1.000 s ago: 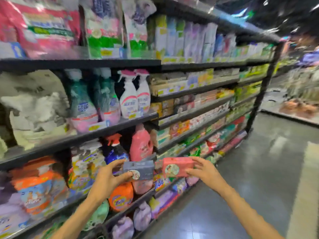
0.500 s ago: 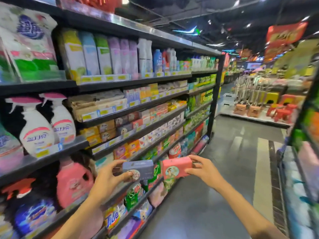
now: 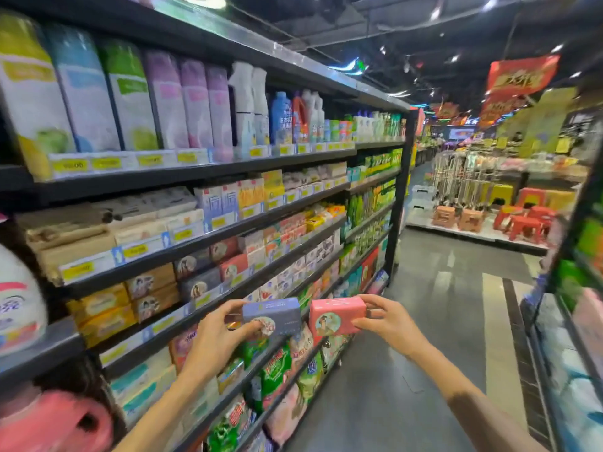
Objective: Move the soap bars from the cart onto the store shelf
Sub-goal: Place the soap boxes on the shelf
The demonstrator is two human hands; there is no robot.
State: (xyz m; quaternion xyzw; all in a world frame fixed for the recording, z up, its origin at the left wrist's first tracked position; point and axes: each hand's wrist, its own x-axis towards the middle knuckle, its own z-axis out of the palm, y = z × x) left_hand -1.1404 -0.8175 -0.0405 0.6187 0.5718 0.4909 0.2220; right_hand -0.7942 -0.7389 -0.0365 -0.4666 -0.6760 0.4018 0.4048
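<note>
My left hand (image 3: 218, 337) grips a blue-grey soap bar box (image 3: 277, 316) by its left end. My right hand (image 3: 388, 321) pinches a pink soap bar box (image 3: 336, 314) by its right end. Both boxes are held side by side in the air, in front of the store shelf (image 3: 208, 313). On that shelf stand rows of similar soap boxes, brown, grey-blue (image 3: 199, 287) and pink (image 3: 233, 267). The cart is out of view.
Shelving full of detergents, bottles and boxes runs along my left into the distance. The grey aisle floor (image 3: 440, 321) lies to the right. Another rack (image 3: 567, 321) stands at the far right edge. Red and orange stools (image 3: 522, 220) sit at the aisle's end.
My view has swung right along the shelving, from spray bottles to the soap section. Both hands still hold their boxes in the same positions relative to each other.
</note>
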